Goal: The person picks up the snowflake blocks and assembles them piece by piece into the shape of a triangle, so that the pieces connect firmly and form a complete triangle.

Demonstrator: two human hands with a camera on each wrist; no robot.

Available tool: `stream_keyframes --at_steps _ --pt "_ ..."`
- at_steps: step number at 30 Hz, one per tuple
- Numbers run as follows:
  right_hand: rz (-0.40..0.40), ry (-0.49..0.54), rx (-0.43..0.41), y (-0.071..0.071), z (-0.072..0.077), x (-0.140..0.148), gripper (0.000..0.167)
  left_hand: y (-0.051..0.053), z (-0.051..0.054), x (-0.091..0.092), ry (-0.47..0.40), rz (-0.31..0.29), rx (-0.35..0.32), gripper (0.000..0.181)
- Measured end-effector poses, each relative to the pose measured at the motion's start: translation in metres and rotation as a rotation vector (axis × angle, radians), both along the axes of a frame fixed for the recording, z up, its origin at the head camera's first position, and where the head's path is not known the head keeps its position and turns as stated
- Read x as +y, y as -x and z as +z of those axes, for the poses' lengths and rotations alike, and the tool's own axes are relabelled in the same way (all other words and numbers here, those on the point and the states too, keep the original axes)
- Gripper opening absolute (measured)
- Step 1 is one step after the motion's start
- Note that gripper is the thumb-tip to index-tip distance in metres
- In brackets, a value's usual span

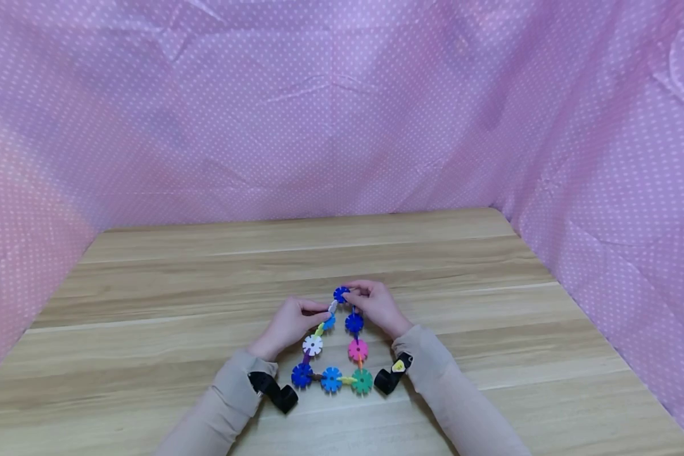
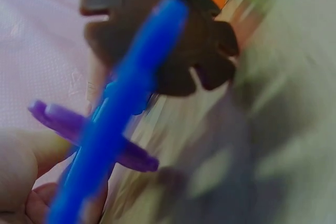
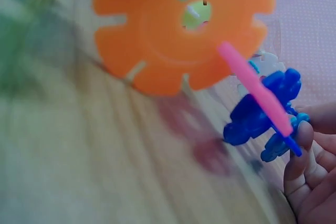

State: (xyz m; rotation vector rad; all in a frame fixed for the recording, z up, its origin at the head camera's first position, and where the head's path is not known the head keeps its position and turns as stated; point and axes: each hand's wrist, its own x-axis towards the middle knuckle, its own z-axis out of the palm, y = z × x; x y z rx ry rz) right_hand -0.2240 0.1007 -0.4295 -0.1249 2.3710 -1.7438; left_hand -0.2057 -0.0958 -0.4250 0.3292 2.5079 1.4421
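Note:
A closed chain of slotted plastic discs, roughly a triangle, is held just over or on the table. Near its top left, my left hand point(image 1: 289, 324) pinches a light blue disc point(image 1: 329, 322), beside a white disc point(image 1: 312, 345). My right hand point(image 1: 379, 308) pinches the chain at its tip, by a dark blue disc point(image 1: 341, 294). Down the right side run another dark blue disc point(image 1: 354, 323) and a pink disc point(image 1: 358, 349). Along the bottom sit a green disc point(image 1: 361, 381) and a blue disc point(image 1: 331, 379). A brown disc point(image 2: 157, 40) and an orange disc point(image 3: 157, 40) loom in the wrist views.
The wooden table point(image 1: 177, 278) spreads around both hands. A pink dotted cloth point(image 1: 319, 114) hangs behind it and at the sides. Black straps point(image 1: 273, 392) circle both wrists over beige sleeves point(image 1: 216, 399).

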Motion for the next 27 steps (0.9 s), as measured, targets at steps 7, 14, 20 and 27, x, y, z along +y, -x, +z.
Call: stream_keyframes --at_steps 7,14,20,27 --pt "0.026 0.039 0.009 -0.0015 0.0003 0.0025 0.022 -0.0001 -0.0029 0.0029 -0.017 0.027 0.011 0.018" --pt "0.035 0.068 -0.069 -0.0026 0.0076 0.0021 0.02 -0.0005 -0.0033 0.0044 0.001 0.049 0.008 0.015" --pt "0.032 0.044 -0.078 0.0017 -0.0007 0.0011 0.02 -0.0011 -0.004 0.0055 -0.002 0.056 0.015 0.014" --pt "0.019 0.03 -0.082 0.0015 -0.0002 -0.0024 0.017 -0.0026 -0.006 0.0098 -0.042 0.126 0.023 0.009"
